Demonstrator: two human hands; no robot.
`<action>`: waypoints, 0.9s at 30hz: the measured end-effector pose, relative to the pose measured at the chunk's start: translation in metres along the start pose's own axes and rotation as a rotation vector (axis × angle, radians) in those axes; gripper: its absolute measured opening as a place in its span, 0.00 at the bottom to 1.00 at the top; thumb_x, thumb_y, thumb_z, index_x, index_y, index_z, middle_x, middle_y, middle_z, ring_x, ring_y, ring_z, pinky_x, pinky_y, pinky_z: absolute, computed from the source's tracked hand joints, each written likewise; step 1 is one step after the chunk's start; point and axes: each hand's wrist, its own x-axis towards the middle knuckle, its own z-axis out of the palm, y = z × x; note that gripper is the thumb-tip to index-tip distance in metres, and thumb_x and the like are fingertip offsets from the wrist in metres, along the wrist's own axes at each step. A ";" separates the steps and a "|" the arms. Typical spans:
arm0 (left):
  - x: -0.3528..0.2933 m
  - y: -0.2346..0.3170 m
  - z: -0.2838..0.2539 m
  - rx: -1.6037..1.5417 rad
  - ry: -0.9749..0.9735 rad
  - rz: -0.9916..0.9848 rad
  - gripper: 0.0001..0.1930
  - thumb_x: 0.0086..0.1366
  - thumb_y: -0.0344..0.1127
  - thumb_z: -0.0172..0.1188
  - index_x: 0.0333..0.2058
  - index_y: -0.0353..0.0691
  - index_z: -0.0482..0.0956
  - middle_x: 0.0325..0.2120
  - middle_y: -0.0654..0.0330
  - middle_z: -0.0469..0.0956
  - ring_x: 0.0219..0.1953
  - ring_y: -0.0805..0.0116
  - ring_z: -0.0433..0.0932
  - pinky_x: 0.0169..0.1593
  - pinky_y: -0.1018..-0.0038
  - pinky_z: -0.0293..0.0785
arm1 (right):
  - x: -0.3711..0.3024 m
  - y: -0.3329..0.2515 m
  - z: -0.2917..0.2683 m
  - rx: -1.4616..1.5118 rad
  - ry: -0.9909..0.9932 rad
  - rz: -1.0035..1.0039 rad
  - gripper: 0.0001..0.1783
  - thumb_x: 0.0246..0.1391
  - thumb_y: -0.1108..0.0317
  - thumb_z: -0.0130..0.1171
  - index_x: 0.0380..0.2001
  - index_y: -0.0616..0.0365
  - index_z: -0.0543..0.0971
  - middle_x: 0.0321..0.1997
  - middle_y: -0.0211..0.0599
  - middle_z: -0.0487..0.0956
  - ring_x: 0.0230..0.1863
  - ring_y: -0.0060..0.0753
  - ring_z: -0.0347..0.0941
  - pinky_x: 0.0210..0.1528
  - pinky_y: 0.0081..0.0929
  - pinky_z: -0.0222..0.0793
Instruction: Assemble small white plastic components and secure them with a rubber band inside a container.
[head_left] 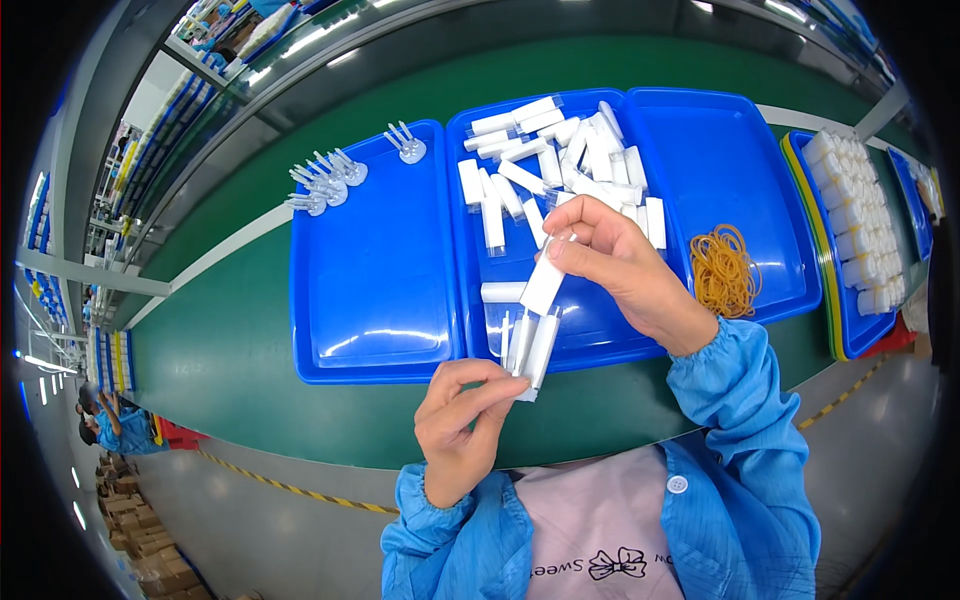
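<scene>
My left hand point(460, 415) pinches the base of a small pronged holder point(528, 396). White pieces in clear sleeves point(543, 350) stand on some of its prongs, while at least one thin prong shows bare. Just above, my right hand point(615, 265) grips another white sleeved piece point(543, 288) between thumb and fingers. Its lower end is close to the holder's prongs; I cannot tell whether it touches them. Behind my hands, the middle blue tray point(470, 340) holds many loose pieces point(597, 150) of this sort, lying in a jumble.
The left blue tray point(385, 290) carries several grey pronged holders point(328, 180) along its far edge. A heap of tan rubber bands point(725, 270) lies in the right blue tray point(705, 150). Farther right, stacked trays hold bundled white pieces point(850, 220). All this rests on a green table point(220, 330).
</scene>
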 end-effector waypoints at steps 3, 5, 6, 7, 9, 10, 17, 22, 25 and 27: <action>-0.001 -0.001 -0.002 0.015 -0.022 0.003 0.12 0.50 0.18 0.64 0.34 0.39 0.84 0.31 0.59 0.77 0.35 0.65 0.75 0.37 0.74 0.71 | 0.002 0.000 -0.003 -0.013 -0.023 0.010 0.13 0.55 0.65 0.60 0.42 0.56 0.72 0.39 0.31 0.76 0.45 0.22 0.71 0.51 0.23 0.63; -0.001 -0.001 -0.002 0.026 -0.033 0.013 0.13 0.49 0.18 0.64 0.33 0.40 0.85 0.31 0.59 0.78 0.35 0.64 0.75 0.37 0.73 0.71 | 0.002 0.000 -0.003 -0.031 -0.032 0.017 0.13 0.55 0.65 0.60 0.42 0.56 0.72 0.40 0.32 0.76 0.46 0.23 0.72 0.52 0.24 0.64; 0.000 -0.001 -0.002 0.033 -0.038 0.017 0.13 0.49 0.18 0.64 0.33 0.40 0.85 0.31 0.59 0.78 0.35 0.64 0.75 0.38 0.73 0.71 | 0.002 0.001 -0.003 -0.035 -0.036 0.021 0.13 0.55 0.65 0.60 0.42 0.56 0.72 0.40 0.33 0.76 0.46 0.23 0.72 0.52 0.24 0.64; 0.000 0.000 -0.002 0.041 -0.042 0.022 0.13 0.49 0.18 0.64 0.33 0.40 0.85 0.31 0.59 0.78 0.35 0.64 0.75 0.38 0.73 0.71 | 0.001 0.001 -0.003 -0.041 -0.042 0.024 0.13 0.55 0.65 0.60 0.41 0.56 0.72 0.40 0.33 0.76 0.46 0.24 0.72 0.52 0.24 0.64; 0.001 0.000 -0.003 0.059 -0.048 0.044 0.13 0.49 0.17 0.64 0.33 0.40 0.85 0.31 0.59 0.78 0.35 0.64 0.75 0.38 0.72 0.71 | 0.001 0.000 -0.002 -0.041 -0.050 0.040 0.13 0.55 0.65 0.60 0.41 0.56 0.73 0.40 0.33 0.76 0.46 0.24 0.72 0.51 0.24 0.64; 0.001 0.001 -0.003 0.068 -0.051 0.054 0.13 0.48 0.17 0.64 0.33 0.40 0.85 0.31 0.59 0.78 0.35 0.64 0.75 0.38 0.72 0.71 | 0.000 -0.001 -0.002 -0.036 -0.052 0.052 0.12 0.55 0.66 0.60 0.41 0.57 0.73 0.40 0.33 0.76 0.46 0.24 0.72 0.51 0.24 0.65; 0.003 0.009 -0.003 0.053 0.052 -0.042 0.11 0.49 0.19 0.65 0.33 0.37 0.83 0.31 0.58 0.77 0.35 0.63 0.76 0.39 0.72 0.72 | -0.015 -0.004 0.012 -0.163 -0.033 -0.048 0.12 0.54 0.70 0.59 0.40 0.59 0.73 0.41 0.32 0.75 0.45 0.19 0.70 0.49 0.21 0.65; 0.007 0.021 0.015 -0.161 0.365 -0.167 0.10 0.51 0.23 0.67 0.34 0.33 0.81 0.32 0.57 0.78 0.36 0.64 0.76 0.41 0.71 0.72 | -0.028 0.001 0.034 -0.068 -0.109 0.000 0.12 0.55 0.70 0.59 0.42 0.61 0.73 0.42 0.31 0.74 0.47 0.19 0.68 0.50 0.22 0.65; 0.000 -0.008 -0.005 0.062 0.092 -0.006 0.10 0.51 0.23 0.66 0.34 0.33 0.80 0.33 0.56 0.78 0.37 0.65 0.76 0.43 0.71 0.71 | -0.024 0.000 0.030 -0.101 -0.147 -0.016 0.15 0.55 0.69 0.59 0.45 0.61 0.73 0.43 0.32 0.75 0.48 0.22 0.69 0.52 0.25 0.64; -0.001 -0.014 -0.009 0.058 0.180 -0.081 0.10 0.51 0.23 0.67 0.34 0.33 0.80 0.34 0.56 0.78 0.38 0.65 0.75 0.45 0.71 0.71 | -0.015 -0.003 0.028 -0.135 -0.135 -0.088 0.17 0.55 0.67 0.60 0.47 0.61 0.73 0.44 0.33 0.76 0.49 0.24 0.69 0.53 0.27 0.64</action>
